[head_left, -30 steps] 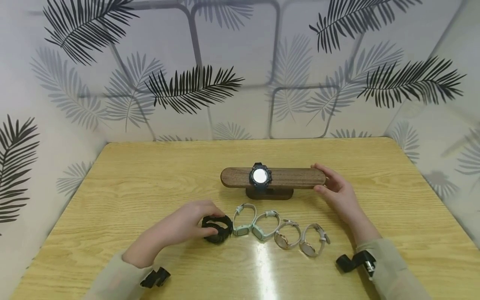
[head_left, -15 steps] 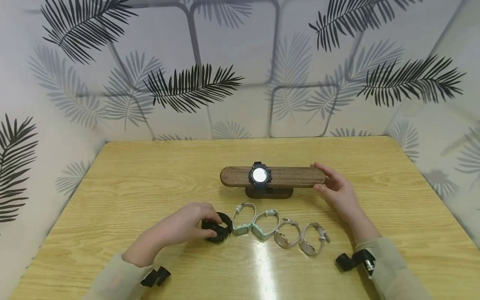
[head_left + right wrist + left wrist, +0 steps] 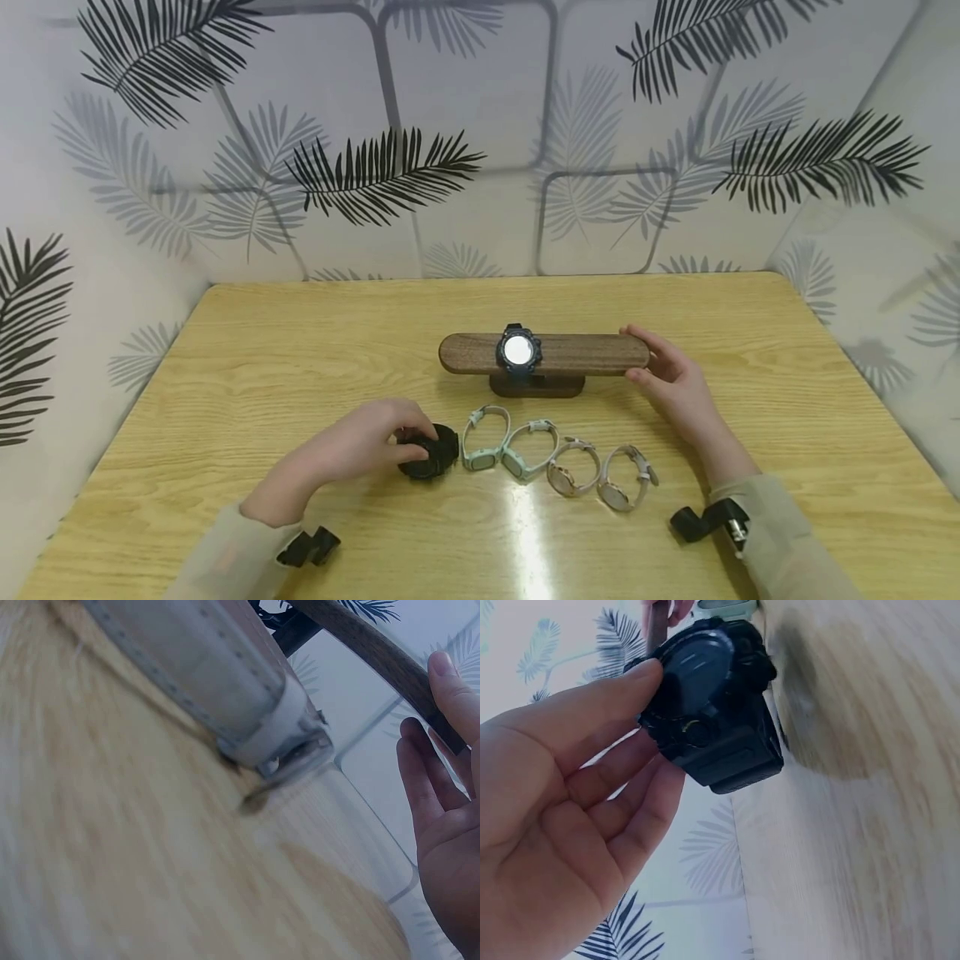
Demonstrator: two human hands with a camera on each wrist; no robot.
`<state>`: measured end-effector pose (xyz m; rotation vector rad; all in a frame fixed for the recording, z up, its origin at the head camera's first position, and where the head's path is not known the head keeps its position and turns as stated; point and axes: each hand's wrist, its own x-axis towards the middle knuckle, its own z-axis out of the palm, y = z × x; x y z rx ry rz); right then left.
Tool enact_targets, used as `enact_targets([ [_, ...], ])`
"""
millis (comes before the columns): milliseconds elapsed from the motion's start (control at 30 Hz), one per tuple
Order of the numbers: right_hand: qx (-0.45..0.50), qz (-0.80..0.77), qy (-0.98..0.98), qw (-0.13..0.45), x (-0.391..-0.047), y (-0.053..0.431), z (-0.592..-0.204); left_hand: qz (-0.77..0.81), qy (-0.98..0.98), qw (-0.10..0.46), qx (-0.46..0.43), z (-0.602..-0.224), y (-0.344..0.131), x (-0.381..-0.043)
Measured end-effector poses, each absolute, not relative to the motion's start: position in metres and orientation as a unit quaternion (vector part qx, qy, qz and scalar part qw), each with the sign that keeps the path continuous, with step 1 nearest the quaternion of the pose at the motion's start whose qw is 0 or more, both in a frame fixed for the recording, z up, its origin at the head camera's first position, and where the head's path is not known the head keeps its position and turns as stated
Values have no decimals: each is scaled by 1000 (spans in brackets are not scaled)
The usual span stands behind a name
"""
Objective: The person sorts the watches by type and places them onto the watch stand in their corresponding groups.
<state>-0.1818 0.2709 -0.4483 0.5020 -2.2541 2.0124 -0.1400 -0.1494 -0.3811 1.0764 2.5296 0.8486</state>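
Note:
My left hand (image 3: pixel 367 440) pinches a black wristwatch (image 3: pixel 441 457) between thumb and fingers. In the left wrist view, the round face of this black watch (image 3: pixel 697 671) is tilted, and its strap hangs down beside a shadow on the wood. My right hand (image 3: pixel 681 392) grips the right end of a dark wooden watch stand (image 3: pixel 588 354), thumb at the front and fingers behind. Around the bar of that stand sits another black watch (image 3: pixel 518 350), its face bright with glare.
Two mint-green watches (image 3: pixel 482 459) lie to the right of my left hand. Further right are a watch with a gold-coloured case (image 3: pixel 561 480) and a pale-strapped watch (image 3: pixel 616 497). The wooden table (image 3: pixel 315 342) meets a leaf-patterned wall (image 3: pixel 465 217) behind the stand.
My left hand has turned the black watch and shifted it slightly left, away from the mint watch. The right hand keeps its hold on the stand.

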Motion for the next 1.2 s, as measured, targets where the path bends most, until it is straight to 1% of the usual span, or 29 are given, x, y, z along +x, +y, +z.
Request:
enact_targets([
  [100,159,656,-737,39,-182,271,-448,315,875,117,348,-380,-152,-142],
  [267,155,652,-741,38,-182,271,-448,368,879,102,285,-380,-155,-147],
  [600,170,657,-733,43,-183,272,-450,467,868,108,131,-385,-165,-154],
  [733,172,657,-733,43,-183,272,-450,509,850,108,87,-386,-170,-156],
  [1000,168,653,-738,42,-183,272,-449,594,797,99,41,-386,-170,-160],
  [1200,167,657,-734,39,-182,271,-449,639,763,91,15,-385,-160,-166],
])
